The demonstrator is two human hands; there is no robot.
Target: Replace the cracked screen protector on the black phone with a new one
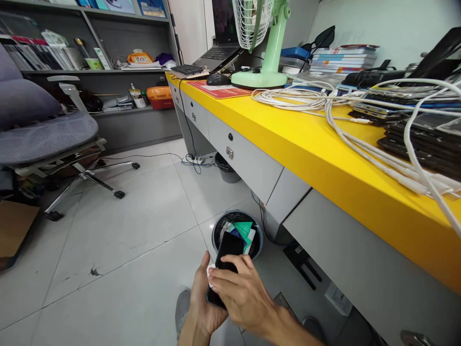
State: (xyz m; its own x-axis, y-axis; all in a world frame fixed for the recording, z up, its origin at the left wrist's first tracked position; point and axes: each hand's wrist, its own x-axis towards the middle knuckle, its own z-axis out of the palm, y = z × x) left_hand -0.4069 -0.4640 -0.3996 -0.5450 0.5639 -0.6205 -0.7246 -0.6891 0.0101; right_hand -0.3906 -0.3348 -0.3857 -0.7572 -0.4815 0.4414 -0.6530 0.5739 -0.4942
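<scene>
An office workspace: a yellow-topped desk [288, 139] with drawers [248, 163] bears an open laptop [219, 54], a mouse [218, 79], a pale green fan [272, 57], stacked books [342, 58] and coiled white cables [288, 99], while a wheeled mesh chair [46, 132] stands near grey shelves [126, 31] holding papers [124, 104] and assorted supplies.

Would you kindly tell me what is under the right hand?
Under the right hand are a small white item and the black phone; the parts of each beneath the hand are covered and cannot be seen.

No readable text, book spines [342, 60] too small and blurred
</scene>
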